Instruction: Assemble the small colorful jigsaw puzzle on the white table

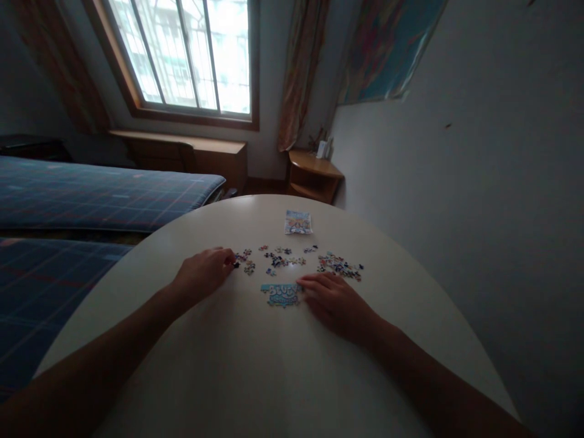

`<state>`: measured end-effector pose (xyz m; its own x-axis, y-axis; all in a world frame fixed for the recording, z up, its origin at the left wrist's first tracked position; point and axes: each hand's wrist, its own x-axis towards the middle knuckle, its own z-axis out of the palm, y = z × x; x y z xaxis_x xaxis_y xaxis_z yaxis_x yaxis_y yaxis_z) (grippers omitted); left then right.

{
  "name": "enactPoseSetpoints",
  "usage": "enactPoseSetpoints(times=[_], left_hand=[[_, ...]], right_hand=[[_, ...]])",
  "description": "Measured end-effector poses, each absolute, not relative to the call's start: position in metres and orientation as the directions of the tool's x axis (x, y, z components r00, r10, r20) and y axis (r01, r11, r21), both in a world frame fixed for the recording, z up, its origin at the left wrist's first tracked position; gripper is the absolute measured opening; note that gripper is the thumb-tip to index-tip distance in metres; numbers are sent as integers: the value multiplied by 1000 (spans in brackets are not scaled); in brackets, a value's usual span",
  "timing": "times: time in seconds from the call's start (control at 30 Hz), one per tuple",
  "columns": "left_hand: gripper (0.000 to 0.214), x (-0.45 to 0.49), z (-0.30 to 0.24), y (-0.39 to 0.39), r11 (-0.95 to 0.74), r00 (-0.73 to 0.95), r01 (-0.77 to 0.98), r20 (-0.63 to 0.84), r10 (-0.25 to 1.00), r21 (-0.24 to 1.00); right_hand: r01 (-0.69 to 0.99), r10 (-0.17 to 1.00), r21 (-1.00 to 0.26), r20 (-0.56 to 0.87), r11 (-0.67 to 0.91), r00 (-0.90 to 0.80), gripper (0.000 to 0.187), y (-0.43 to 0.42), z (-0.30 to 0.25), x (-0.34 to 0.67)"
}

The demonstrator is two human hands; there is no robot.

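Note:
My left hand [206, 272] is at the left of the loose pieces, thumb and fingertips pinched together at a small dark puzzle piece [236, 264]. My right hand [336, 303] rests on the table with its fingers stretched out to the left. Its fingertips touch the right end of a joined, light-blue puzzle section [281, 294] that bears large pale letters. Beyond the section, a loose group of puzzle pieces [279, 260] is spread across the middle. A denser heap of puzzle pieces [340, 266] lies just past my right hand.
A small printed picture sheet [298, 222] lies farther back on the round white table [255, 371]. Beds with plaid mattresses [100, 188] stand at the left. A wooden corner shelf [314, 167] is behind the table, and a wall [479, 201] runs along the right.

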<state>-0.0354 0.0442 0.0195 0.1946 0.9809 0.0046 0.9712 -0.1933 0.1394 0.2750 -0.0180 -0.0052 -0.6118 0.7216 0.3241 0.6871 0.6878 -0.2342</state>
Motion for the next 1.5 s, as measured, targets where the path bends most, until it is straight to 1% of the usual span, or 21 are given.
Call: enactPoseSetpoints(times=[0.1,0.17,0.2,0.23,0.3,0.37,0.5,0.6,0.77,0.93,1.03,1.13,1.2,1.27,1.33,1.4,1.5], left_hand=[[22,-30,14,43,-284,262,947,146,954,151],[23,-23,7,41,-421,370,891,267,890,169],[24,-19,2,40,-515,449,841,315,837,170],[26,-15,-2,38,-612,537,774,341,772,166],[30,-9,-10,36,-747,673,649,348,653,147],[34,-6,-15,35,-793,729,594,329,601,133],[26,-7,-18,38,-756,687,640,341,641,133],[18,-10,-19,42,-720,644,675,348,682,162],[11,-7,-25,50,-653,560,703,346,752,281],[12,-4,-25,52,-583,496,699,305,813,415],[13,-4,-22,51,-554,477,687,284,832,470],[12,-4,-17,47,-538,463,680,278,842,498],[13,-3,-13,44,-517,439,653,280,854,554],[13,-3,-9,41,-474,403,592,270,874,651],[14,-2,-4,39,-405,377,513,226,898,757],[16,-1,-1,36,-331,371,455,162,914,826],[19,1,1,32,-245,383,431,69,921,868]], right_hand=[[759,781,-219,315,613,-540,30,-15,-8,276],[781,801,-217,304,586,-516,26,-12,-9,278],[789,808,-216,303,575,-505,24,-12,-9,279],[799,816,-216,303,562,-492,22,-11,-9,280],[822,837,-217,301,526,-456,18,-10,-8,282],[845,860,-222,294,486,-417,15,-9,-6,284],[853,868,-226,294,470,-400,10,-8,-4,284],[846,860,-226,306,482,-409,12,-8,-4,281],[843,862,-245,314,480,-399,14,-9,-7,280],[838,851,-230,321,495,-415,15,-9,-9,281],[835,843,-221,336,503,-419,16,-8,-10,281],[825,827,-217,365,522,-428,17,-9,-9,279],[793,799,-216,371,570,-473,22,-12,-7,276],[725,742,-209,354,657,-570,30,-17,-4,273],[641,666,-197,318,742,-674,35,-21,-2,270],[587,616,-188,286,787,-734,35,-24,-1,269],[586,620,-202,279,785,-734,29,-23,-1,271]])
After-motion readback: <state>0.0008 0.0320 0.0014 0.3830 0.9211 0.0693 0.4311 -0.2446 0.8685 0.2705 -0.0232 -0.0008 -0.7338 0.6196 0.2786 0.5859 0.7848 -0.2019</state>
